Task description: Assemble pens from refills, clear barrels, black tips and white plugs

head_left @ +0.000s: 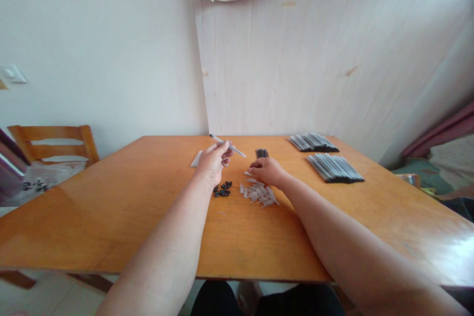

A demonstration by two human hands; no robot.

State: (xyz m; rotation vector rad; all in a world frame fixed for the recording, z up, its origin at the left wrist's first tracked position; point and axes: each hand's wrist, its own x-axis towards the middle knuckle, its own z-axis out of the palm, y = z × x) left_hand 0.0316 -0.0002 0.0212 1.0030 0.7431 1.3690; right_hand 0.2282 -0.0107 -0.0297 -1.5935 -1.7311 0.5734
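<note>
My left hand [214, 162] is closed on a thin pale pen tube [227, 145], held slanted above the orange wooden table [111, 207]. My right hand [267, 170] rests low on the table with its fingers curled at the far edge of a pile of several small clear caps [259, 193]; what its fingertips pinch is hidden. A small heap of black plugs [222, 189] lies just under my left wrist. A short dark bundle [261, 152] stands beyond my right hand.
Two flat rows of finished dark-tipped pens lie at the far right, one row [313, 142] behind the other [335, 167]. A pale strip [196, 158] lies left of my left hand. A wooden chair [52, 143] with a plastic bag [44, 177] stands at left.
</note>
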